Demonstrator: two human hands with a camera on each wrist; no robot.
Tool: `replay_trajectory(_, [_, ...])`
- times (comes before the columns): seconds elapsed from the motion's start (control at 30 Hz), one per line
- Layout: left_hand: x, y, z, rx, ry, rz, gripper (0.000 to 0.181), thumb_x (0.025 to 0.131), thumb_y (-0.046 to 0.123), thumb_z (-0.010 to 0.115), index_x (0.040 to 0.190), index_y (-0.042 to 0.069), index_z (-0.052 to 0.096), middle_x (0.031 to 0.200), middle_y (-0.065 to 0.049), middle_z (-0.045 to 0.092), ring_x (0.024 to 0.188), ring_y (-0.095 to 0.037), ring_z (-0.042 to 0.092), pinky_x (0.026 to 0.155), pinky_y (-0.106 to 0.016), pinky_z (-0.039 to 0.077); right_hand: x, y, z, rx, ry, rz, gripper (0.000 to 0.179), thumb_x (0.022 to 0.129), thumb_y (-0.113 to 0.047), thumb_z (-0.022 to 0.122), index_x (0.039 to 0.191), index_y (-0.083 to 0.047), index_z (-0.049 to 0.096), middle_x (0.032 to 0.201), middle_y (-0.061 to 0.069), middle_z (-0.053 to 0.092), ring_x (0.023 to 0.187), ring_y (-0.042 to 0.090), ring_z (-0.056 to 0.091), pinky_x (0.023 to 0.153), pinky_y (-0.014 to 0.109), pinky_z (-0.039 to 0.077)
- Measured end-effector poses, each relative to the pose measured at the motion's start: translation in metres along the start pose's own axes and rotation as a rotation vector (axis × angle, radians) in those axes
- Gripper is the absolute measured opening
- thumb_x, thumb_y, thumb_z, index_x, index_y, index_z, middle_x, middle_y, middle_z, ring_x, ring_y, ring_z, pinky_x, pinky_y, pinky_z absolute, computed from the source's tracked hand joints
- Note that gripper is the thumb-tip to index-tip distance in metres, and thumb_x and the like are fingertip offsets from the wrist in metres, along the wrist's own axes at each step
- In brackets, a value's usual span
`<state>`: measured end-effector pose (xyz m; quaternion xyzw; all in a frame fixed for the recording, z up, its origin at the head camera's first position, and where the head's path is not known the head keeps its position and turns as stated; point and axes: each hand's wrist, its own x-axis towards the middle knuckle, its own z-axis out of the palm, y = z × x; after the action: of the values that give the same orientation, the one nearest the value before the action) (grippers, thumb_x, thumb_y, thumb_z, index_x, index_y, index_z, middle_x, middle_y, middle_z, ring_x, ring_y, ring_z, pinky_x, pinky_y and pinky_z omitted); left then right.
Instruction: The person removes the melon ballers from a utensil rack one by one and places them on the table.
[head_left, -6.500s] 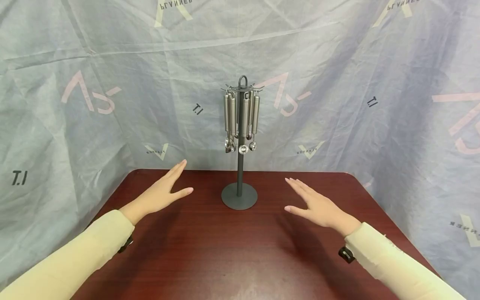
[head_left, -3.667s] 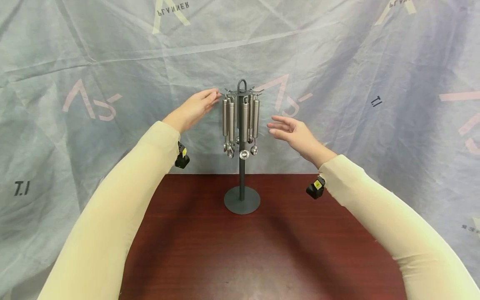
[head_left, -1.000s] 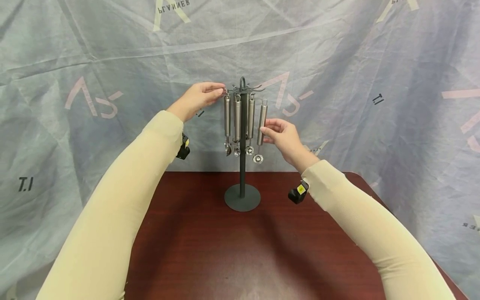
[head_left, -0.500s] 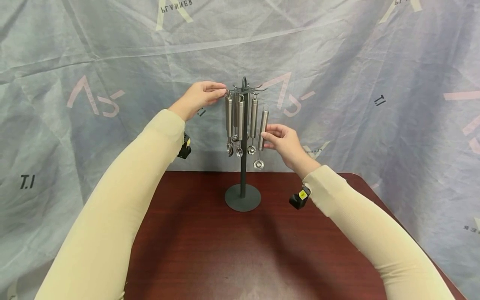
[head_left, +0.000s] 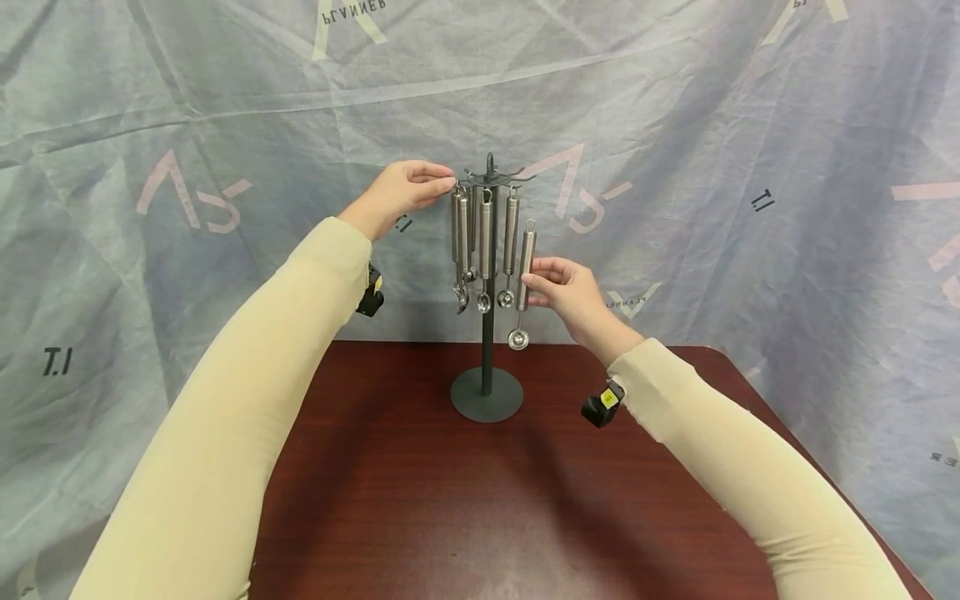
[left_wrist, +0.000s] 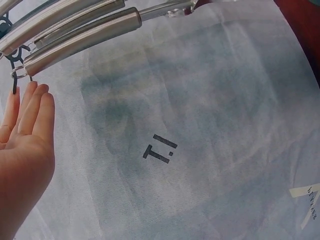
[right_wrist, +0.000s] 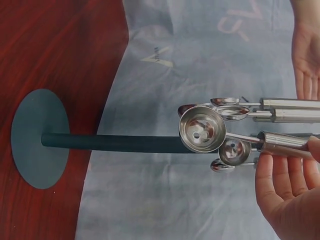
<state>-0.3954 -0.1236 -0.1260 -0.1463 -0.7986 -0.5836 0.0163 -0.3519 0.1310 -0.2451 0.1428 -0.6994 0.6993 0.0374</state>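
Observation:
A dark metal stand (head_left: 486, 333) on a round base (head_left: 487, 394) carries several steel utensils (head_left: 480, 242) hung from hooks at its top. My left hand (head_left: 408, 187) is at the left hook of the top rack (head_left: 487, 177), thumb and fingertips pinching the hook's tip; in the left wrist view the fingers (left_wrist: 30, 105) lie straight against the hook ring (left_wrist: 17, 75). My right hand (head_left: 558, 287) pinches the handle of one steel scoop (head_left: 527, 267), held upright just right of the pole and lower than the hung ones. Its round bowl (right_wrist: 202, 130) faces the right wrist camera.
The stand is at the back middle of a dark red wooden table (head_left: 480, 500). A wrinkled grey printed cloth (head_left: 675, 167) hangs behind and to both sides. Small black devices sit at both wrists (head_left: 602, 405).
The right hand has lowered the scoop it took off the rack, a little down and away from the hooks. The left hand has stayed at the rack's left hook.

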Motion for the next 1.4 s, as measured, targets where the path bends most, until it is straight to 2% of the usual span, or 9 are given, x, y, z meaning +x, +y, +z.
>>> replay_trajectory(0.3, [0.003,0.0,0.0,-0.017,0.005,-0.023,0.048,0.093,0.018,0.065,0.136,0.004,0.051,0.142,-0.01,0.051,0.13,-0.02,0.05,0.113,-0.03,0.038,-0.008,0.004,0.007,0.029,-0.03,-0.001,0.014,0.092,-0.002,0.063,0.106,-0.002,0.06,0.086,-0.007,0.066,0.081,0.006,0.064,0.073,0.024,0.059])
replay_trajectory(0.5, [0.002,0.001,-0.001,-0.012,-0.023,-0.036,0.055,0.094,0.02,0.065,0.143,0.007,0.044,0.147,-0.009,0.046,0.134,-0.019,0.046,0.113,-0.027,0.038,-0.014,0.006,0.011,0.014,-0.06,-0.013,0.018,0.092,-0.001,0.062,0.11,0.002,0.059,0.085,-0.008,0.066,0.08,0.005,0.064,0.073,0.024,0.059])
replay_trajectory(0.8, [-0.012,0.012,0.001,0.003,-0.09,-0.037,0.06,0.096,0.019,0.061,0.149,0.008,0.036,0.153,-0.007,0.038,0.14,-0.017,0.04,0.115,-0.026,0.033,-0.017,0.011,0.016,-0.033,-0.076,0.013,0.026,0.093,-0.002,0.063,0.117,0.005,0.057,0.087,-0.009,0.065,0.08,0.004,0.064,0.076,0.026,0.059])
replay_trajectory(0.97, [-0.011,0.011,0.001,0.022,-0.112,-0.02,0.064,0.096,0.022,0.062,0.151,0.009,0.033,0.156,-0.006,0.035,0.142,-0.016,0.037,0.116,-0.026,0.032,-0.021,0.014,0.02,-0.02,-0.101,0.011,0.027,0.092,-0.002,0.063,0.117,0.007,0.057,0.088,-0.008,0.065,0.081,0.005,0.065,0.077,0.028,0.059])
replay_trajectory(1.2, [-0.009,0.011,0.002,-0.006,-0.112,-0.012,0.064,0.095,0.018,0.063,0.15,0.007,0.034,0.155,-0.007,0.037,0.141,-0.016,0.037,0.116,-0.025,0.03,-0.028,0.017,0.026,-0.017,-0.135,0.044,0.027,0.093,-0.003,0.062,0.119,0.005,0.057,0.091,-0.007,0.065,0.083,0.006,0.066,0.079,0.03,0.059])
replay_trajectory(1.4, [-0.011,0.017,-0.002,0.036,-0.175,-0.018,0.066,0.097,0.018,0.059,0.153,0.008,0.026,0.159,-0.005,0.029,0.146,-0.015,0.028,0.12,-0.026,0.024,-0.034,0.019,0.035,0.022,-0.168,0.054,0.02,0.093,-0.001,0.061,0.112,0.004,0.058,0.089,-0.006,0.066,0.082,0.006,0.066,0.076,0.028,0.06])
